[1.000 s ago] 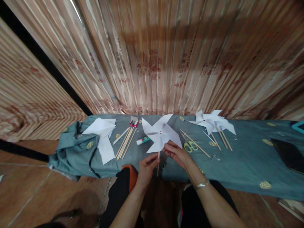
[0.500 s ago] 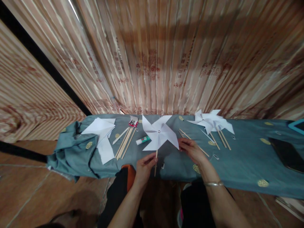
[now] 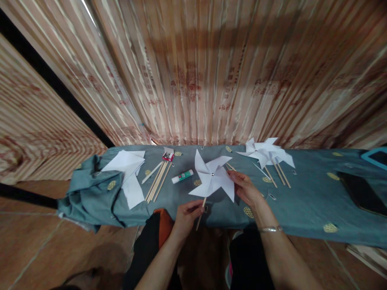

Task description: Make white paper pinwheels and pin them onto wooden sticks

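Observation:
A white paper pinwheel (image 3: 212,179) with a shiny pin at its centre is held above the cloth, its thin wooden stick (image 3: 202,213) slanting down to the left. My left hand (image 3: 188,217) is closed, pinching that stick below the blades. At the pinwheel's right side, my right hand (image 3: 246,188) has its bent fingers closed at a blade's edge; the exact contact of the fingertips is hard to see. A green and white glue stick (image 3: 182,176) lies left of the blades. Behind my right hand, a loose stick (image 3: 231,166) is partly covered.
Finished pinwheels (image 3: 267,153) lie at the back right, beside a white pointed strip (image 3: 261,171). Leftward are several wooden sticks (image 3: 159,183), a small red box of pins (image 3: 168,155) and white paper sheets (image 3: 128,169). A dark phone (image 3: 361,193) rests at the right. A curtain (image 3: 193,80) hangs behind.
The pinwheel has moved slightly right and down, its blades turned and its stick more tilted. My right fingers have shifted along its right side. The glue stick is now fully uncovered.

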Tool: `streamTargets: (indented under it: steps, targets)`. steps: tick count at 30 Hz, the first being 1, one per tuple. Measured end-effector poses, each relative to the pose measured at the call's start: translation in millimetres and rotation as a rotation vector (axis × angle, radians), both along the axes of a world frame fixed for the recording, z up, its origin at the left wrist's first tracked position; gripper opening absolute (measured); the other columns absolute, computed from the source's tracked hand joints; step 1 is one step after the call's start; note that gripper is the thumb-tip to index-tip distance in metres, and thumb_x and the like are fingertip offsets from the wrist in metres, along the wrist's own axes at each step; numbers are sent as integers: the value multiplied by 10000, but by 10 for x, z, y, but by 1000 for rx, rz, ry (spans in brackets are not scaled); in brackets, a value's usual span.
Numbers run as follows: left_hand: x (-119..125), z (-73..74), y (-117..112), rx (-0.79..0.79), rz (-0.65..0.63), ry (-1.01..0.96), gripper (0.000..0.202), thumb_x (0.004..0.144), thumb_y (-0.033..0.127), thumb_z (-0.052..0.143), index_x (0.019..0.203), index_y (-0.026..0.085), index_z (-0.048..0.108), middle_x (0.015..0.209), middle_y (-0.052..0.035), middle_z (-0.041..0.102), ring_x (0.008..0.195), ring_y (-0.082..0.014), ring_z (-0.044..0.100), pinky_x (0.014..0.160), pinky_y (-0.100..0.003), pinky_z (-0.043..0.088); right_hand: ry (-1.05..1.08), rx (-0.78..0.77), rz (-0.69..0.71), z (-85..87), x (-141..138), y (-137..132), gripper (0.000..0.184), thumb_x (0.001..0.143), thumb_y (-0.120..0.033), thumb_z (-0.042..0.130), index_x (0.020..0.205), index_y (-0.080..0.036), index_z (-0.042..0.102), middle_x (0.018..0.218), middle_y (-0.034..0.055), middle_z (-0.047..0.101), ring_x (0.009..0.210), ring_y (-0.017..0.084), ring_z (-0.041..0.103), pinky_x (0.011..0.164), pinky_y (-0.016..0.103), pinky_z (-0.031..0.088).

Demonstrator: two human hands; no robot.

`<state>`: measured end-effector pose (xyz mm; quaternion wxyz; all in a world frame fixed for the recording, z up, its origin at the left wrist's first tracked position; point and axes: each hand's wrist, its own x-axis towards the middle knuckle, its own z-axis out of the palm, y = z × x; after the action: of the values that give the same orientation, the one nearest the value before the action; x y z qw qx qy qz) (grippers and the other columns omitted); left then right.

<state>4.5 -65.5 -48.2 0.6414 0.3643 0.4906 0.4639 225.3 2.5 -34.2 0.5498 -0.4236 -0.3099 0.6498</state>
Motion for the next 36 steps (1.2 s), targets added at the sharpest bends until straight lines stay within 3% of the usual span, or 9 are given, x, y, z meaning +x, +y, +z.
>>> streamTargets:
  steps: [14,28,36]
  targets:
    - [3,4,8,-35,53,-25,351,480,321,886,786,173,802,739,-63,764,661,-172,659,697,-284,510,85,-26,70,16,-117,-18,328,497,-342,930,730,-190,756,642,-1,731,514,113,636,491,211,533]
    - [1,-1,27,-2,94,-11,336,507,307,866,808,172,802,779,-57,766,706,-184,664,726,-291,514,175,-68,158,-75,-327,-43,296,557,-342,909,745,-185,742,627,9,743,519,127,681,511,211,580]
    - [21,11,27,32,109,-10,320,520,327,868,793,173,801,762,-48,759,710,-192,663,739,-309,519,173,-99,200,-58,-445,-82,305,572,-349,902,743,-166,729,638,27,748,551,136,700,468,175,543]
